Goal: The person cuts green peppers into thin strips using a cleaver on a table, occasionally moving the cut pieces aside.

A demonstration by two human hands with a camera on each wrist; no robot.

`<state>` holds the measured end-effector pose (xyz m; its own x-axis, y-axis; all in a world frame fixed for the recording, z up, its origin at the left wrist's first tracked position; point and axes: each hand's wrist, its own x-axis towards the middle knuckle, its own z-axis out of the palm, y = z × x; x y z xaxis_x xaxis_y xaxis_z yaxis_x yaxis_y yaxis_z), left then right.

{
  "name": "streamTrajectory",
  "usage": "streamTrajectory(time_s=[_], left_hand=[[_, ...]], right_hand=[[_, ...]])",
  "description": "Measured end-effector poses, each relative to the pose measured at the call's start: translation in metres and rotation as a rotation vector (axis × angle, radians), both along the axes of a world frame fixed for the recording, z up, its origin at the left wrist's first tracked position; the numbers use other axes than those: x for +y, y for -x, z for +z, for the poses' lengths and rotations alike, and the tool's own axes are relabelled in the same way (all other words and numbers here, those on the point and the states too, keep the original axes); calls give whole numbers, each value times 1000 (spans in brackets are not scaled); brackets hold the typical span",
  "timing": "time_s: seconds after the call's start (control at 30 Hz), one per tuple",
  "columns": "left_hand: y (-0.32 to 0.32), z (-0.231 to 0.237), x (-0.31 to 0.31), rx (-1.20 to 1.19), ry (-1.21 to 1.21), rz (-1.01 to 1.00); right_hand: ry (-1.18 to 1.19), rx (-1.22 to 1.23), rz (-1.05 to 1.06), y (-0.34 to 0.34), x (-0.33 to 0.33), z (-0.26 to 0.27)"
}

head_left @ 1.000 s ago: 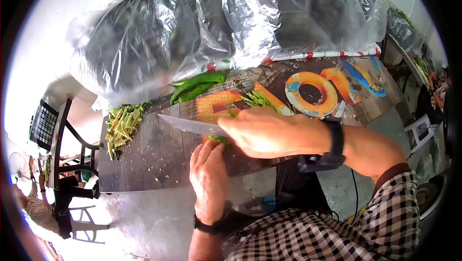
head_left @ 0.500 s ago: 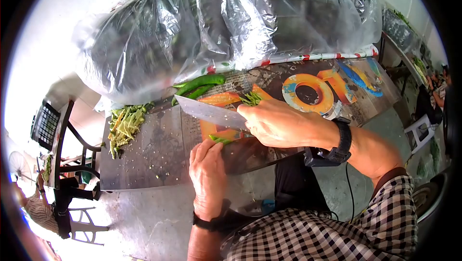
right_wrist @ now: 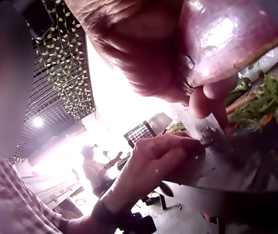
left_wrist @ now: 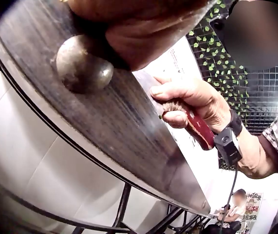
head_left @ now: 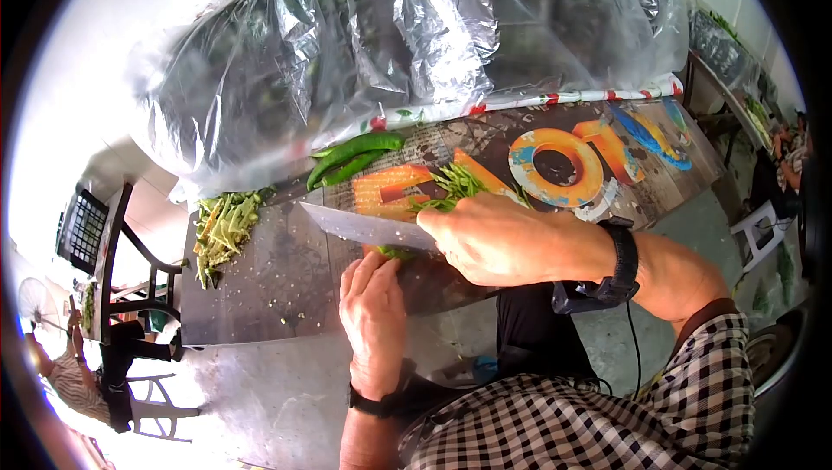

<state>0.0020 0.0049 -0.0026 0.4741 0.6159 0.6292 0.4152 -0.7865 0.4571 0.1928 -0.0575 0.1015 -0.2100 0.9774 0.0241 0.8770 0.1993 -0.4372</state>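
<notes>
My right hand (head_left: 498, 240) grips a broad kitchen knife (head_left: 360, 227) by its reddish handle (left_wrist: 197, 127). The blade points left, just beyond the fingertips of my left hand (head_left: 373, 318). With bent fingers, that hand holds a piece of green pepper (head_left: 394, 252) down at the table's near side. The piece is mostly hidden by the fingers and blade. Cut green pepper strips (head_left: 458, 182) lie just past my right hand; they also show in the right wrist view as a heap of strips (right_wrist: 268, 100). Whole green peppers (head_left: 355, 158) rest farther back.
A pile of pale-green pepper scraps (head_left: 227, 225) lies at the left of the dark table (head_left: 269, 270), with seeds scattered nearby. Clear plastic sheeting (head_left: 416, 36) covers the table's back. Another person (head_left: 82, 375) is at a side table on the far left.
The knife first moved right and up from the pepper piece, uncovering it, then came back left and lower over it. My left hand stays nearly in place.
</notes>
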Motion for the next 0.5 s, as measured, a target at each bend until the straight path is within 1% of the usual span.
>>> streamTrajectory(time_s=[0.1, 0.2, 0.3, 0.4, 0.5], left_hand=[[0, 1, -1, 5, 28, 4], [-1, 4, -3, 7, 69, 5], [-2, 4, 0, 2, 42, 7], [-1, 2, -2, 2, 27, 7], [1, -2, 0, -4, 24, 12]], right_hand=[[-31, -11, 42, 2, 1, 1], [-122, -43, 140, 6, 14, -2], [-118, -149, 137, 15, 38, -17], [-196, -104, 189, 19, 44, -19], [-165, -53, 131, 14, 38, -19]])
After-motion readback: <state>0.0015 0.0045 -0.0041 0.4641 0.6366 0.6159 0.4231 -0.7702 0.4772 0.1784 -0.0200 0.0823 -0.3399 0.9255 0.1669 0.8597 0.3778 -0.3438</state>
